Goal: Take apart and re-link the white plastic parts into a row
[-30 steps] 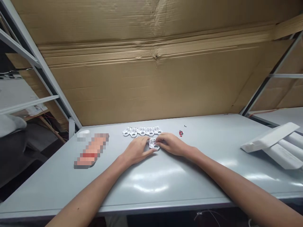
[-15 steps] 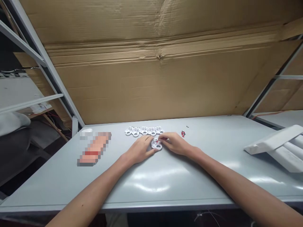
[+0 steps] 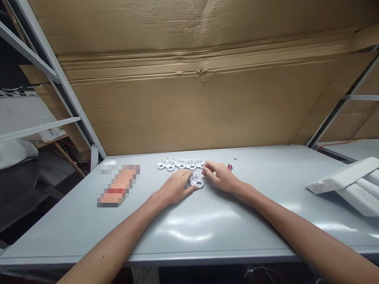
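A white plastic part (image 3: pixel 196 180) with a round ring at its near end lies flat on the table. My left hand (image 3: pixel 177 184) grips its left side, fingers at the far edge and thumb at the near edge. Just right of the part is my right hand (image 3: pixel 219 176), its fingertips pinched on a small red piece (image 3: pixel 203 172), apart from the white part. Several similar white parts (image 3: pixel 181 163) lie in a row behind my hands. A little pile of small red and black pieces (image 3: pixel 230 167) sits beyond my right hand.
The grey table (image 3: pixel 183 221) backs onto a cardboard wall (image 3: pixel 189 110). White foam-like blocks (image 3: pixel 346 181) stand at the right. A blurred-out orange object (image 3: pixel 120 185) lies at the left. One tiny black piece (image 3: pixel 235 158) rests near the back.
My right hand has drawn back to the right, off the white part, with the small red piece in its fingertips. The left hand keeps its grip on the white part.
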A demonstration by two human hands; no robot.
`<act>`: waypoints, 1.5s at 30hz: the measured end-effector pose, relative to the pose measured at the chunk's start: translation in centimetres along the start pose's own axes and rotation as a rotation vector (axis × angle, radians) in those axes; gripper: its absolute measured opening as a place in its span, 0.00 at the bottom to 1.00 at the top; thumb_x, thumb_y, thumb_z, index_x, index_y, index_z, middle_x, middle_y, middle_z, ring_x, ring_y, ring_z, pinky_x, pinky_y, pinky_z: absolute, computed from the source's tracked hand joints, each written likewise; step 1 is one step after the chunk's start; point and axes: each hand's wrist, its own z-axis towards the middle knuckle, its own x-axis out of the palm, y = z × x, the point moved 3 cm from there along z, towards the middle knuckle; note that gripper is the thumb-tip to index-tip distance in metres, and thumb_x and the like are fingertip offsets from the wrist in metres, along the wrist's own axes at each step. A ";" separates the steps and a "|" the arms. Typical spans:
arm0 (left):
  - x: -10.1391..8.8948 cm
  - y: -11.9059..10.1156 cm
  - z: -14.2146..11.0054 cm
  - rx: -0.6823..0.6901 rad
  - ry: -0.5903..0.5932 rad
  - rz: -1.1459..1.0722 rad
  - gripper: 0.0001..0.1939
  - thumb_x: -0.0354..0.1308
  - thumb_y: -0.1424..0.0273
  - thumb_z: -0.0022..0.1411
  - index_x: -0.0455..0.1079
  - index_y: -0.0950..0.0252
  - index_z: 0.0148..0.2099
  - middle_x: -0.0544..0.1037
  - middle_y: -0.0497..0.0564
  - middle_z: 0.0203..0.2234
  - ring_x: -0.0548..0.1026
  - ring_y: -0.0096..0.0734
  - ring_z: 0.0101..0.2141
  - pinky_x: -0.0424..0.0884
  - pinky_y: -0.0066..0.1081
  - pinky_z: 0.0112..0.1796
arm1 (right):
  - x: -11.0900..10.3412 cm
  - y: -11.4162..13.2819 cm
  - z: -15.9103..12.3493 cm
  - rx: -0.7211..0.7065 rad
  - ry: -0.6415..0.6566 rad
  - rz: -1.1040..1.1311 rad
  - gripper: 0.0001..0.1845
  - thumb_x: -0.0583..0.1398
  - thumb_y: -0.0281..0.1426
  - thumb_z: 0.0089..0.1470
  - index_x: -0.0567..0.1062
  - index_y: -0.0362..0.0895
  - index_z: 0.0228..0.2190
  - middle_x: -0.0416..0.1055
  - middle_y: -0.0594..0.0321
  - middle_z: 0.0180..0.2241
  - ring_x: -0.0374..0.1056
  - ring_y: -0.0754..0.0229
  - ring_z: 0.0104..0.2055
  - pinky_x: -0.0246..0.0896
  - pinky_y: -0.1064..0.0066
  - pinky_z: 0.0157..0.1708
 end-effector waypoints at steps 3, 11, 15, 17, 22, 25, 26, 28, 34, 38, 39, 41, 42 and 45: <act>0.0 0.0 0.0 -0.004 0.002 0.003 0.18 0.53 0.57 0.70 0.66 0.63 0.54 0.75 0.58 0.49 0.72 0.45 0.49 0.69 0.41 0.48 | -0.6 -0.6 0.1 -0.088 -0.042 -0.132 0.10 0.52 0.29 0.60 0.74 0.46 0.32 0.76 0.59 0.33 0.68 0.58 0.31 0.60 0.66 0.33; -0.1 -0.1 0.0 -0.020 0.012 0.001 0.18 0.53 0.57 0.69 0.66 0.63 0.53 0.74 0.57 0.49 0.72 0.46 0.49 0.69 0.41 0.48 | -2.6 -1.6 0.3 -0.076 -0.207 0.031 0.13 0.55 0.35 0.59 0.79 0.47 0.32 0.80 0.58 0.36 0.74 0.52 0.37 0.66 0.60 0.39; -0.2 -0.1 0.0 -0.011 0.004 0.001 0.18 0.53 0.56 0.69 0.66 0.62 0.53 0.75 0.57 0.49 0.73 0.45 0.48 0.70 0.41 0.47 | -2.0 -1.2 0.6 0.060 -0.173 0.349 0.15 0.59 0.41 0.57 0.81 0.44 0.32 0.79 0.60 0.30 0.74 0.53 0.36 0.69 0.60 0.41; -0.2 -0.1 0.0 -0.016 0.009 0.000 0.18 0.53 0.56 0.69 0.66 0.62 0.53 0.75 0.57 0.48 0.73 0.46 0.48 0.70 0.42 0.47 | -1.4 -1.3 0.7 0.135 -0.111 0.490 0.16 0.61 0.41 0.56 0.82 0.43 0.37 0.78 0.60 0.30 0.74 0.55 0.35 0.70 0.60 0.42; -0.3 -0.2 0.0 -0.026 0.025 0.011 0.18 0.53 0.57 0.69 0.66 0.63 0.54 0.75 0.58 0.49 0.72 0.47 0.50 0.70 0.42 0.48 | -0.3 -1.7 0.6 0.335 -0.024 0.842 0.16 0.65 0.36 0.55 0.80 0.44 0.44 0.79 0.57 0.40 0.74 0.58 0.43 0.69 0.61 0.52; -0.1 -0.1 0.0 -0.021 0.020 0.016 0.18 0.54 0.58 0.69 0.66 0.63 0.54 0.75 0.59 0.50 0.72 0.47 0.50 0.70 0.42 0.49 | 0.0 -1.8 0.4 0.507 0.016 1.018 0.13 0.65 0.31 0.54 0.80 0.45 0.43 0.79 0.56 0.42 0.74 0.57 0.47 0.68 0.63 0.55; -0.1 0.0 0.0 -0.018 0.016 0.017 0.18 0.54 0.58 0.69 0.66 0.63 0.54 0.75 0.58 0.50 0.72 0.47 0.50 0.70 0.42 0.49 | 0.0 -1.8 0.4 0.560 0.021 1.061 0.11 0.65 0.30 0.54 0.80 0.45 0.41 0.79 0.56 0.42 0.74 0.57 0.48 0.67 0.64 0.56; 0.0 0.0 0.0 -0.010 0.010 0.018 0.18 0.53 0.58 0.69 0.66 0.62 0.54 0.75 0.58 0.50 0.72 0.47 0.50 0.70 0.42 0.49 | 0.0 -1.7 0.3 0.640 0.006 1.120 0.07 0.64 0.30 0.55 0.80 0.46 0.37 0.79 0.55 0.45 0.73 0.56 0.52 0.67 0.64 0.58; -0.1 -0.3 0.2 0.000 0.004 0.001 0.14 0.53 0.59 0.69 0.67 0.63 0.50 0.76 0.57 0.46 0.73 0.46 0.47 0.70 0.42 0.48 | -0.4 -1.5 0.2 0.654 -0.026 1.164 0.05 0.64 0.26 0.53 0.80 0.43 0.35 0.78 0.54 0.49 0.70 0.55 0.57 0.64 0.66 0.60; -0.2 -0.4 0.2 0.000 0.007 0.014 0.13 0.52 0.60 0.69 0.66 0.62 0.49 0.76 0.56 0.46 0.73 0.45 0.47 0.70 0.41 0.47 | -0.6 -1.0 0.0 0.613 0.000 1.172 0.09 0.64 0.22 0.52 0.80 0.43 0.36 0.79 0.56 0.47 0.71 0.55 0.56 0.62 0.67 0.61; -0.2 -0.4 0.2 -0.001 0.013 0.018 0.13 0.52 0.60 0.69 0.66 0.62 0.49 0.76 0.56 0.46 0.73 0.46 0.47 0.70 0.41 0.46 | -0.5 -0.8 0.0 0.605 0.014 1.175 0.09 0.64 0.22 0.52 0.80 0.43 0.37 0.79 0.56 0.46 0.71 0.55 0.56 0.62 0.66 0.61; -0.2 -0.3 0.1 -0.001 0.023 0.023 0.13 0.52 0.61 0.69 0.66 0.62 0.50 0.76 0.57 0.46 0.73 0.46 0.47 0.70 0.41 0.46 | -0.4 -0.6 0.0 0.592 0.042 1.186 0.09 0.65 0.22 0.52 0.80 0.43 0.38 0.79 0.56 0.46 0.71 0.55 0.55 0.64 0.65 0.60; -0.1 -0.3 0.1 0.002 0.026 0.023 0.13 0.52 0.61 0.69 0.66 0.63 0.51 0.75 0.57 0.46 0.73 0.46 0.47 0.70 0.41 0.46 | -0.3 -0.5 0.0 0.589 0.051 1.194 0.09 0.65 0.22 0.52 0.80 0.42 0.38 0.79 0.55 0.46 0.71 0.56 0.55 0.64 0.67 0.60; -0.1 -0.2 0.1 0.015 0.021 0.020 0.14 0.52 0.61 0.69 0.66 0.63 0.51 0.75 0.57 0.47 0.73 0.46 0.47 0.70 0.41 0.46 | -0.1 -0.7 0.1 0.595 0.044 1.201 0.09 0.64 0.23 0.54 0.79 0.42 0.39 0.78 0.53 0.46 0.72 0.56 0.55 0.67 0.70 0.57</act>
